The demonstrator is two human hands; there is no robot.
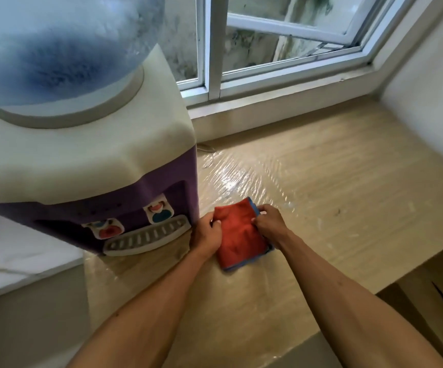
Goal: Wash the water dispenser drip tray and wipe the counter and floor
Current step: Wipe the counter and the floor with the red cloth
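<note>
A folded red cloth with a blue edge lies on the beige counter, which is covered in shiny plastic film. My left hand pinches the cloth's left edge and my right hand grips its right edge near the top corner. Left of the cloth stands the purple and white water dispenser, with a blue water bottle on top. Its white slotted drip tray sits in place under two taps, just left of my left hand.
A white-framed window and its sill run along the back of the counter. A wall closes the right side. A white surface lies to the left of the dispenser. The counter's front edge drops to a brown floor area at lower right.
</note>
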